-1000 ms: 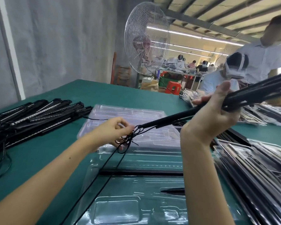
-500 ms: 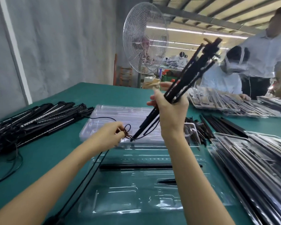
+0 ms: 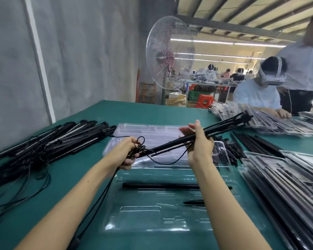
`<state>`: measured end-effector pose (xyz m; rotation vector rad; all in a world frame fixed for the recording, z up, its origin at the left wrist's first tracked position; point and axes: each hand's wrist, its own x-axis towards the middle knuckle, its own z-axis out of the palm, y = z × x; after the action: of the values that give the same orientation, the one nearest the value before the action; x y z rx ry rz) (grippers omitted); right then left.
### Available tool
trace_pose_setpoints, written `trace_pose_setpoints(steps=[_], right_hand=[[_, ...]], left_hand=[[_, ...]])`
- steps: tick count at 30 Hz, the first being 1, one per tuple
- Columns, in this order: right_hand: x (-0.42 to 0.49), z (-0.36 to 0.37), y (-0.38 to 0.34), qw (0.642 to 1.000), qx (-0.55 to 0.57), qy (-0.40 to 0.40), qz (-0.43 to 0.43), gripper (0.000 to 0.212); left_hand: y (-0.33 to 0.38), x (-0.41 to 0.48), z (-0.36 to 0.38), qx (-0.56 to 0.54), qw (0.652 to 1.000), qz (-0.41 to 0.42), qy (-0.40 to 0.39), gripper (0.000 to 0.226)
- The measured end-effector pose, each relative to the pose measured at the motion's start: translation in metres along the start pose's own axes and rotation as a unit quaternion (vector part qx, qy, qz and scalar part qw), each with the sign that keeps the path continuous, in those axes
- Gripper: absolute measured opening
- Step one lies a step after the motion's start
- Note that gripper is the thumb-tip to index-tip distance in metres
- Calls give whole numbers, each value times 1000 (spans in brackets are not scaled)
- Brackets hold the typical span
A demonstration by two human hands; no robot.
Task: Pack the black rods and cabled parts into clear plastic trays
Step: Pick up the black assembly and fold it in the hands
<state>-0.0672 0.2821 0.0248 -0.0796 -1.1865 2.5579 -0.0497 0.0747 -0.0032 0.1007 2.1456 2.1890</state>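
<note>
My right hand (image 3: pixel 200 143) grips a bundle of black rods (image 3: pixel 228 121) near its middle; the bundle slants from lower left to upper right above the table. My left hand (image 3: pixel 126 150) holds the tangled black cables (image 3: pixel 140 147) at the bundle's lower end. One cable hangs down past my left forearm. Below my hands lies a clear plastic tray (image 3: pixel 152 222) with one black rod (image 3: pixel 161 185) and a small black part (image 3: pixel 193 202) in it. A second clear tray (image 3: pixel 148 130) lies beyond it.
A heap of black rods with cables (image 3: pixel 49 139) lies at the left on the green table. Filled trays (image 3: pixel 287 186) are stacked at the right, with loose black rods (image 3: pixel 251 139) beside them. Two people work at the far right. A large fan (image 3: pixel 170 58) stands behind the table.
My right hand has swung the rod bundle down from a steep upright tilt to a low slant pointing right. My left hand has kept hold of the cables.
</note>
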Motion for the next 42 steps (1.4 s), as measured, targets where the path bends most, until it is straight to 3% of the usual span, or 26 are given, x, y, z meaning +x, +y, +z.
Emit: trace_pose_setpoints(steps=[4,6,10,16,21,25,27,30,32,36,39,42], right_hand=[[10,1,-22,995,82,47,-27,24],[12,1,-31,993,100,57,-40,24],[9,0,-39,988,94,93,-76,25],[-8,5,-52,982,84,87,-147,23],[-19,9,-65,972,190,70,-114,22],[-22,9,-72,977,179,62,-102,22],[-20,6,-75,988,128,35,-73,25],[-17,0,-79,996,-62,-64,19,19],[-16,-2,-75,968,-186,-142,92,10],[-20,3,-48,893,-354,-219,174,18],[-23,9,-23,846,-419,-257,207,22],[-27,14,-3,822,-445,-290,205,19]], left_hand=[[-8,-2,-14,-43,999,10,2,26],[-9,-2,-16,-5,1000,25,8,24],[-12,3,-10,94,994,63,15,18],[-23,5,-5,49,997,62,-15,14],[-23,1,-4,22,997,67,-14,10],[-24,-3,0,-1,997,78,-13,9],[-26,-3,0,-15,996,85,7,8],[-25,-4,-3,-57,993,95,38,9],[-22,-5,-7,-88,990,102,49,14],[-18,-6,-14,-162,980,98,56,18],[-17,-7,-12,-162,982,82,58,14],[-19,-5,-7,-154,985,60,39,13]])
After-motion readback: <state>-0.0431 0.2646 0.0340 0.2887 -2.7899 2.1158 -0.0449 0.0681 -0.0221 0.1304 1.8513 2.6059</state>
